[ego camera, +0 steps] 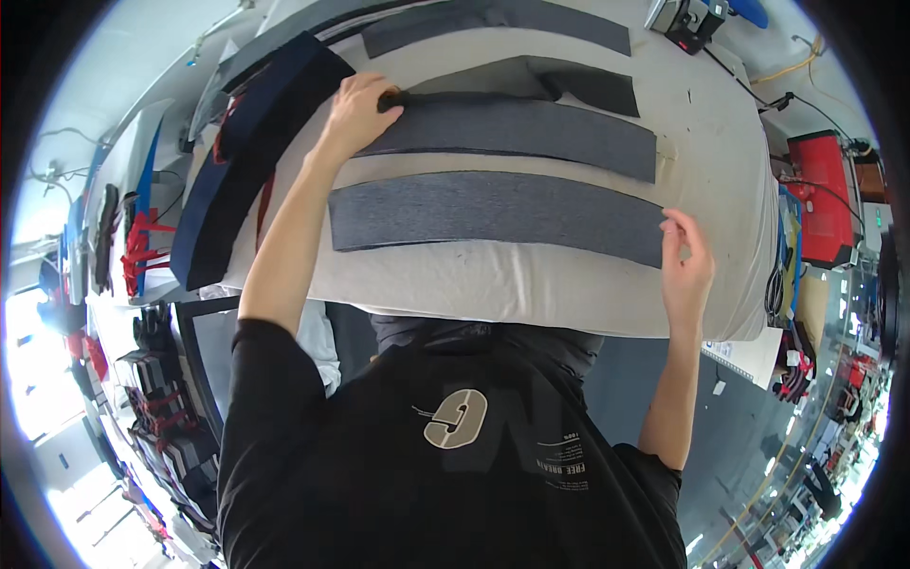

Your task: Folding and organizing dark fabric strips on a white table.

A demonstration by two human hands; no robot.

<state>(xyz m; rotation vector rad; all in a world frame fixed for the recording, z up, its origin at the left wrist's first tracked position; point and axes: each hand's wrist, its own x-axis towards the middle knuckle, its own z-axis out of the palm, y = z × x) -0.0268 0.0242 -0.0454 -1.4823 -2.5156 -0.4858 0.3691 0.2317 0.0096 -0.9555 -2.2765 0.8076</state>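
Several grey fabric strips lie roughly parallel across a cloth-covered table. My left hand [362, 114] pinches a dark bunched edge of fabric at the left end of the middle strips. Beneath that hand, one grey strip [512, 131] lies flat, and just behind it a darker strip [597, 89] is partly folded over. My right hand [688, 249] is at the right end of the nearest grey strip [490, 213], thumb and fingertips by its far corner. Whether those fingertips grip the fabric cannot be made out. Another grey strip [498, 25] lies farthest back.
Along the table's left side runs a stack of dark navy fabric [249, 163]. A black-and-metal device [686, 25] with a cable stands at the back right. Beyond the right edge are a red case [821, 199] and hanging cables. The pale table cover [455, 277] drapes over the front edge.
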